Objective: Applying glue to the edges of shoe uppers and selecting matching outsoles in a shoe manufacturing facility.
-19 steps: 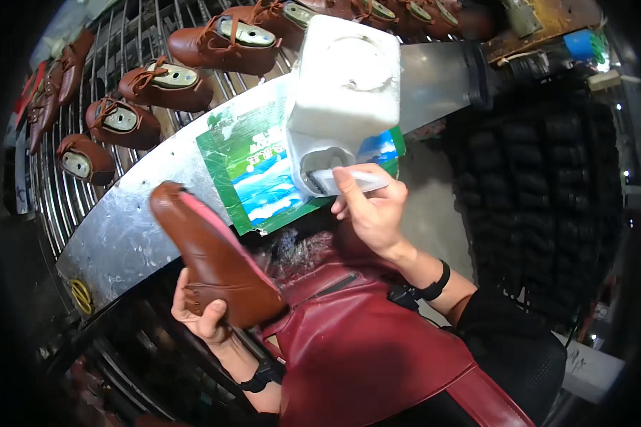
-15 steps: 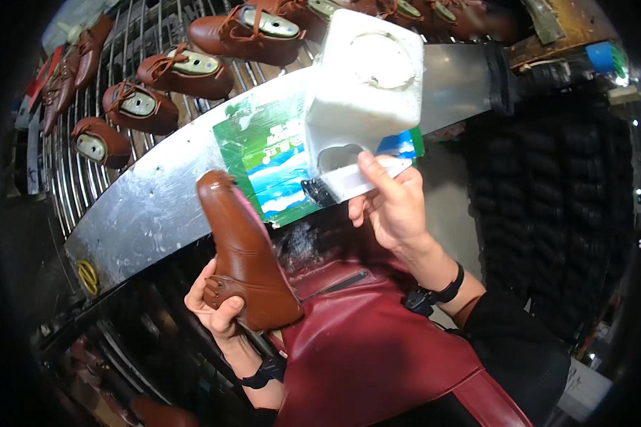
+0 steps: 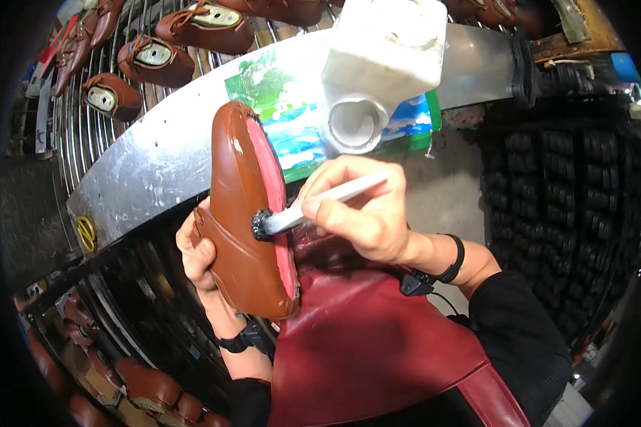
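A brown leather shoe is tilted on its side in front of me, its pink sole edge facing right. My left hand grips the shoe from the left, thumb against the leather. In my right hand is a brush with a white handle, pinched between thumb and fingers. Its dark, clumped bristles touch the shoe near the border of leather and pink sole. Behind the brush stands a white plastic container with a round opening, on a green and blue printed sheet.
The sheet lies on a curved metal ledge. Beyond it, several brown shoes rest on a rack of metal bars. A yellow ring-shaped thing is at the ledge's left end. Stacked black items fill the right side; more shoes are lower left.
My right hand has brought the brush from the container's opening down and left onto the shoe. My left hand has turned the shoe, so more of its pink sole edge shows.
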The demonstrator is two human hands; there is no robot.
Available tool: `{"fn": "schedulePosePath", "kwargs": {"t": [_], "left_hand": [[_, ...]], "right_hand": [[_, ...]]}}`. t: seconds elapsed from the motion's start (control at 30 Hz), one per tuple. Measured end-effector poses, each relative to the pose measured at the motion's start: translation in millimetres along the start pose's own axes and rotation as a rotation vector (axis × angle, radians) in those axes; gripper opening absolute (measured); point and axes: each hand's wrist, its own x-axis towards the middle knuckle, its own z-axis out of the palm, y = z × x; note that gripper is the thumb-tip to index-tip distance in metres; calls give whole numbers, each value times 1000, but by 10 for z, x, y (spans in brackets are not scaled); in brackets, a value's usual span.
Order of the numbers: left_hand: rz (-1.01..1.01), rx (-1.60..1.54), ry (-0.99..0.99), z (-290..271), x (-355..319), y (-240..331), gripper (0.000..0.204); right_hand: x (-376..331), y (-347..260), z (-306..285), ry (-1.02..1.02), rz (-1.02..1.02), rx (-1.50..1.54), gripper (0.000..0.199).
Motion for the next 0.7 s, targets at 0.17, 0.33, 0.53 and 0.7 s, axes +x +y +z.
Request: {"fn": "schedulePosePath", "kwargs": {"t": [0.17,0.33,0.53,0.7], "left_hand": [[3,-58,5,-106,36,-58,73],[30,-17,-6,-218,44,44,54],[52,-57,58,-105,23,144,43],[-112,-400,-28,25,-4,221,49]], "right_hand": [[-340,112,135,-92,-103,-61,10],[-519,-143,249,-343,-280,-288,9],[-238,-224,239,-274,-245,-313,10],[-127,-485,238,-502,-428,-434,21]]}}
